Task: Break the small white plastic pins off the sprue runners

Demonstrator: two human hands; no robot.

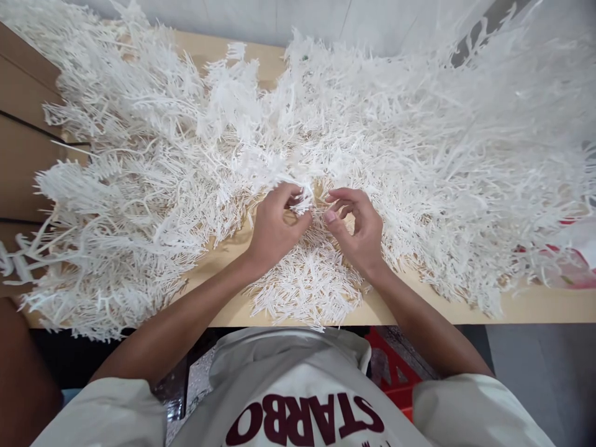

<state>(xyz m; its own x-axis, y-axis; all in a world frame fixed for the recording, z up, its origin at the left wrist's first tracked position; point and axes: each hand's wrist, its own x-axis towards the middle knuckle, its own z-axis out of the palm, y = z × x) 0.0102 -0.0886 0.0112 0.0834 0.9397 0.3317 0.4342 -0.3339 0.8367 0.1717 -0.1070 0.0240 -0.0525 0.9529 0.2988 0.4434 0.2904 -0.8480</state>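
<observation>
My left hand [274,231] is closed around a white branched plastic strip [305,200], whose end pokes out between thumb and fingers. A few centimetres to the right, my right hand [362,231] is half curled, with a gap between its thumb and fingertips and nothing visible in it. Under and in front of both hands lies a low heap of short white plastic sticks [307,285]. Beyond them, tangled white branched strips [400,136] are piled high to either side.
The piles lie on a light wooden tabletop [549,305] against a pale wall [316,22]. A brown cardboard box [28,130] stands at the left edge. At the right is a red and white plastic bag [565,264]. Another person's arm [23,372] shows at lower left.
</observation>
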